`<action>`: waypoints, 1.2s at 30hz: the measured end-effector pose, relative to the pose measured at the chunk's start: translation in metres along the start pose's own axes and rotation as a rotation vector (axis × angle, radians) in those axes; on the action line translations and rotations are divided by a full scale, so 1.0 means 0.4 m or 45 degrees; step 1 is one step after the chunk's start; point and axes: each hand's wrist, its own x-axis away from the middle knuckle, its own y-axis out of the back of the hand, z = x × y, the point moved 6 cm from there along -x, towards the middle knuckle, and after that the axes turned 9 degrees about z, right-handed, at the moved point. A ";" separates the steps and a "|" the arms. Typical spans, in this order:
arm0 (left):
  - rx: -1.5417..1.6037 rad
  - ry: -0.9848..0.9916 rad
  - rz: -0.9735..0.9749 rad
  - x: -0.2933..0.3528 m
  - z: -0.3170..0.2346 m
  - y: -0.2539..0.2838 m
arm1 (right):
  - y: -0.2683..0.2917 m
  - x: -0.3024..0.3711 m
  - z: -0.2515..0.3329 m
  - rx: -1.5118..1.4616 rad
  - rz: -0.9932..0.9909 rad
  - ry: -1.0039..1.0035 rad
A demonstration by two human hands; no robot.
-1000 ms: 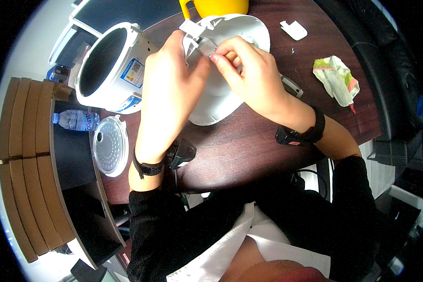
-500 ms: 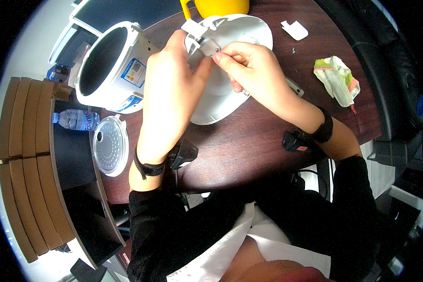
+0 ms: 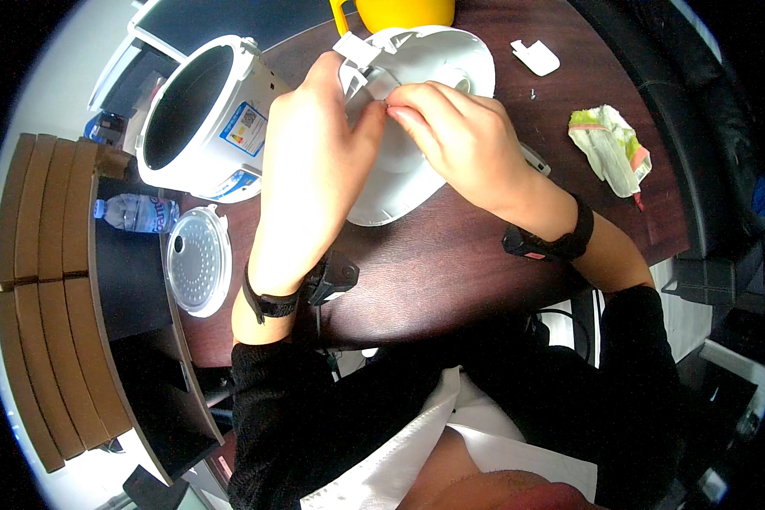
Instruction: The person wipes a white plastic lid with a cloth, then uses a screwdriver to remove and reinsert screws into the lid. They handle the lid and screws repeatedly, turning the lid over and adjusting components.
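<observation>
A white plastic rice cooker lid shell (image 3: 408, 183) lies tilted with its hollow side up at the table's far middle. My left hand (image 3: 314, 157) is closed on its left side, by the white latch piece (image 3: 357, 49), with the thumb reaching over the inside. Its other fingers are mostly hidden. My right hand (image 3: 463, 136) is in a pinch over the shell's inside, fingertips beside my left thumb tip. What it pinches is too small and covered to make out.
Left stands the white cooker body (image 3: 251, 102), with a clear perforated lid (image 3: 199, 263) and a water bottle (image 3: 138, 212) nearby. Right lie a white plastic piece (image 3: 535, 58), a small screw (image 3: 533, 94) and a crumpled cloth (image 3: 610, 149). A yellow container (image 3: 406, 13) stands behind.
My right hand has turned and its fingers have drawn together beside my left thumb. The thin metal bit seen near its fingertips is now covered. The left hand has hardly moved.
</observation>
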 end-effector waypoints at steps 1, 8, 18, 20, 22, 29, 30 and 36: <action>-0.004 0.006 0.002 0.000 -0.002 0.002 | 0.001 -0.001 0.000 -0.001 0.002 0.002; 0.023 0.039 0.030 0.002 -0.011 0.006 | 0.003 -0.001 -0.014 -0.063 -0.032 -0.104; 0.233 0.050 0.143 0.018 -0.028 0.019 | 0.015 -0.003 0.009 0.017 -0.010 -0.030; 0.335 0.066 0.191 0.019 -0.021 0.016 | 0.015 -0.001 0.005 0.016 0.039 -0.054; 0.404 0.053 0.224 0.017 -0.019 0.005 | 0.013 0.003 -0.002 0.012 0.073 -0.077; 0.481 0.064 0.249 0.013 -0.009 -0.031 | 0.033 -0.004 -0.019 -0.019 0.116 -0.176; 0.498 0.075 0.259 0.011 -0.008 -0.034 | 0.036 -0.002 -0.022 -0.014 0.143 -0.198; 0.495 0.134 0.215 -0.002 0.017 -0.034 | 0.050 -0.006 -0.042 -0.310 0.303 -0.376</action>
